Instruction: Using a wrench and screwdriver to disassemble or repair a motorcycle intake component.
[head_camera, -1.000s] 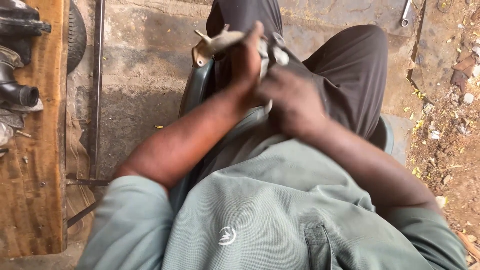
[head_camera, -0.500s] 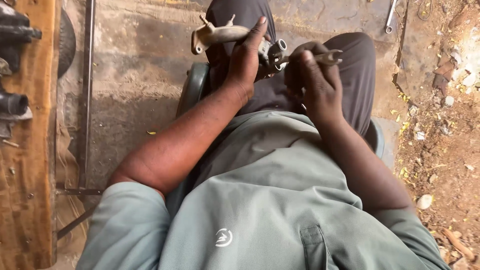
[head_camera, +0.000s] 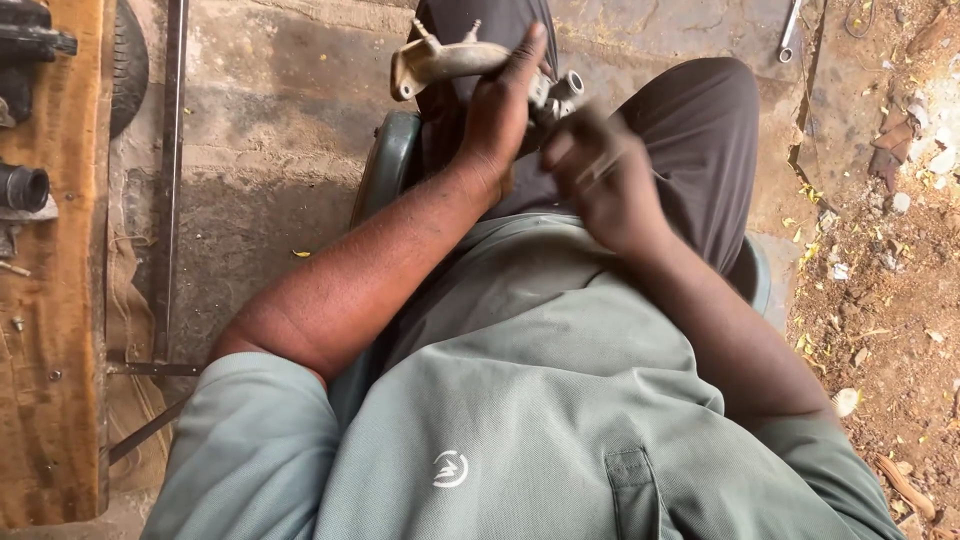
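My left hand (head_camera: 500, 110) grips a dull grey cast-metal part (head_camera: 440, 58) with a curved arm, lugs and a short round spout at its right end (head_camera: 565, 88), held above my lap. My right hand (head_camera: 600, 175) is just right of that spout, blurred, with its fingers curled around a thin metal tool that I can barely make out. I sit on a green chair (head_camera: 385, 165), in dark trousers and a grey-green shirt.
A wooden bench (head_camera: 50, 330) with black metal parts runs along the left. A tyre (head_camera: 128, 60) and a metal rod (head_camera: 172, 180) lie beside it on the concrete. A spanner (head_camera: 790, 28) lies at the top right, near littered dirt ground (head_camera: 890, 280).
My left hand has turned the metal part and lifted it slightly. My right hand has dropped down from beside the spout and moved closer to my body.
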